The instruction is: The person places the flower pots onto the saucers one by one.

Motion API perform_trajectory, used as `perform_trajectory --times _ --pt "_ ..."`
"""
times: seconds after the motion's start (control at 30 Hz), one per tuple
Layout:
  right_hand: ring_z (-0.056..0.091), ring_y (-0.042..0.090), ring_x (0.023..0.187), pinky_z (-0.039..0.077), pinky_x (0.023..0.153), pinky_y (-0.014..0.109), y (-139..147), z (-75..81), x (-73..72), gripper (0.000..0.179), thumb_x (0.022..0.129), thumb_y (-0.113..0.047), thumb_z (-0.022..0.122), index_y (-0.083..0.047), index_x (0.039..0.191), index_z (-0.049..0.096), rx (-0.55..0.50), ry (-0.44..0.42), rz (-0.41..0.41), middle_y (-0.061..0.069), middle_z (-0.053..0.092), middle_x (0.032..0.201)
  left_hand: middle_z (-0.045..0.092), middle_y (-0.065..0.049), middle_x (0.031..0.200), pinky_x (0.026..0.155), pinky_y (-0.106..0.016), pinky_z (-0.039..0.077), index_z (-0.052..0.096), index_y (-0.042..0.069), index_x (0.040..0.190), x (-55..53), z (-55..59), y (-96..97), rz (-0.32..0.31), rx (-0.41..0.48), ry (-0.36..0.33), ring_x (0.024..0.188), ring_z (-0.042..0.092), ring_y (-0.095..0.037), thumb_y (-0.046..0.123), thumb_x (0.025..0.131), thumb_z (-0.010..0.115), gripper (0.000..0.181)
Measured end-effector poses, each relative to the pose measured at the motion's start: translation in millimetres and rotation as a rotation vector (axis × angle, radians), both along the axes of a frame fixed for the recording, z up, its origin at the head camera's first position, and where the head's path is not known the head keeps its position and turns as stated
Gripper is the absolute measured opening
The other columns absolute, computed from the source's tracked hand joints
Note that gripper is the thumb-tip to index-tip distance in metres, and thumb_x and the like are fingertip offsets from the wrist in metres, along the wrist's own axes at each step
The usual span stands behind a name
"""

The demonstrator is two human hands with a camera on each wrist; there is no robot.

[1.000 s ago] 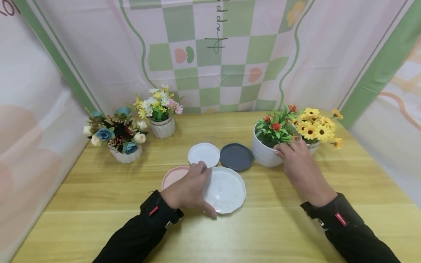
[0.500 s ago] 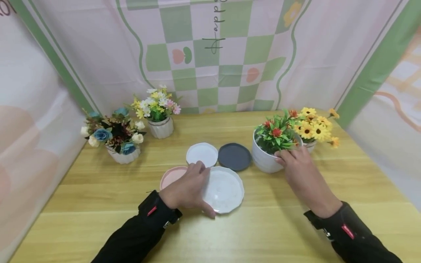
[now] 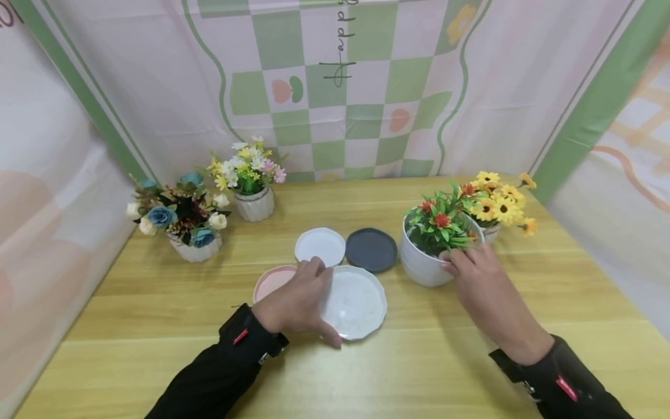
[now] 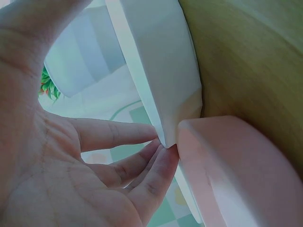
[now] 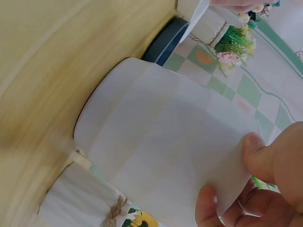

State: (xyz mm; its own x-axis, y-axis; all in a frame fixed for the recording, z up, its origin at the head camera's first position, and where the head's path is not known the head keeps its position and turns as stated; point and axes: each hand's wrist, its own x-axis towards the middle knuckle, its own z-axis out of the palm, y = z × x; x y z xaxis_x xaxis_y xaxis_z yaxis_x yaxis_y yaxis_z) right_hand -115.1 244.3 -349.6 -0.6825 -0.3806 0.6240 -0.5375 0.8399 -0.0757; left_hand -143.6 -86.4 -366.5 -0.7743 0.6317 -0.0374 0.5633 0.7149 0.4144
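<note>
My right hand (image 3: 484,273) grips the near-right rim of a white flowerpot (image 3: 423,267) that holds a green plant with red flowers (image 3: 439,222). In the right wrist view, the thumb and fingers (image 5: 207,205) clasp the pot's rim. The pot stands just right of a dark grey saucer (image 3: 371,250). On the left, my left hand (image 3: 300,302) spans the left side of a large white saucer (image 3: 361,302), thumb at its near edge, fingers at its far-left edge. Those fingertips meet the saucer's rim beside a pink saucer (image 4: 236,165), partly hidden by the hand in the head view.
A smaller white saucer (image 3: 319,244) lies behind the left hand. Potted blue and cream flowers (image 3: 180,212) and a pot of small daisies (image 3: 253,174) stand at the back left. Yellow flowers (image 3: 499,203) stand behind the right hand. A patterned cloth (image 3: 366,87) hangs behind the table.
The white flowerpot has come toward the front of the table, away from the yellow flowers, with my right hand on its rim. My left hand has stayed on the large saucer.
</note>
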Motion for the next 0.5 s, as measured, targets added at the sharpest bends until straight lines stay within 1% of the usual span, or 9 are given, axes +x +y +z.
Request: perform_trajectory --times 0.17,0.27,0.33,0.4,0.5 --pt "0.060 0.035 0.088 0.053 0.076 0.050 0.0 -0.3 7.5 0.014 0.089 0.001 0.073 0.004 0.102 0.070 0.015 0.006 -0.002 0.018 0.070 0.090 0.049 -0.013 0.126 0.096 -0.037 0.051 0.056 -0.005 0.141 0.5 0.5 0.2 -0.003 0.005 0.001 0.110 0.043 -0.026 0.060 0.055 0.100 0.117" --pt "0.058 0.033 0.087 0.051 0.073 0.046 -0.5 -0.8 12.3 0.010 0.097 -0.006 0.068 0.003 0.102 0.070 0.022 0.014 -0.005 0.016 0.069 0.089 0.050 -0.013 0.125 0.095 -0.037 0.051 0.056 -0.005 0.141 0.3 0.2 0.3 -0.004 0.004 0.004 0.110 0.043 -0.027 0.060 0.055 0.100 0.116" --pt "0.056 0.031 0.085 0.048 0.070 0.043 -1.0 -1.2 14.8 0.025 0.107 -0.019 0.058 0.002 0.102 0.071 0.024 0.022 -0.010 0.015 0.069 0.089 0.050 -0.013 0.125 0.095 -0.037 0.051 0.056 -0.005 0.140 0.3 0.2 0.3 -0.005 0.004 0.004 0.110 0.043 -0.027 0.060 0.055 0.100 0.115" --pt "0.054 0.029 0.083 0.046 0.067 0.041 -1.6 -1.6 16.4 0.044 0.112 -0.032 0.044 0.001 0.102 0.071 0.022 0.032 -0.010 0.014 0.069 0.088 0.050 -0.013 0.125 0.094 -0.036 0.051 0.056 -0.005 0.140 0.6 -0.1 0.1 -0.008 0.002 0.005 0.110 0.043 -0.027 0.060 0.056 0.100 0.115" --pt "0.053 0.029 0.082 0.044 0.067 0.040 -2.7 -1.5 17.4 0.066 0.112 -0.045 0.025 0.002 0.101 0.071 0.018 0.045 -0.005 0.015 0.069 0.087 0.050 -0.014 0.126 0.095 -0.036 0.051 0.056 -0.004 0.140 0.4 -0.3 0.1 -0.011 -0.003 0.010 0.110 0.044 -0.027 0.060 0.056 0.100 0.114"
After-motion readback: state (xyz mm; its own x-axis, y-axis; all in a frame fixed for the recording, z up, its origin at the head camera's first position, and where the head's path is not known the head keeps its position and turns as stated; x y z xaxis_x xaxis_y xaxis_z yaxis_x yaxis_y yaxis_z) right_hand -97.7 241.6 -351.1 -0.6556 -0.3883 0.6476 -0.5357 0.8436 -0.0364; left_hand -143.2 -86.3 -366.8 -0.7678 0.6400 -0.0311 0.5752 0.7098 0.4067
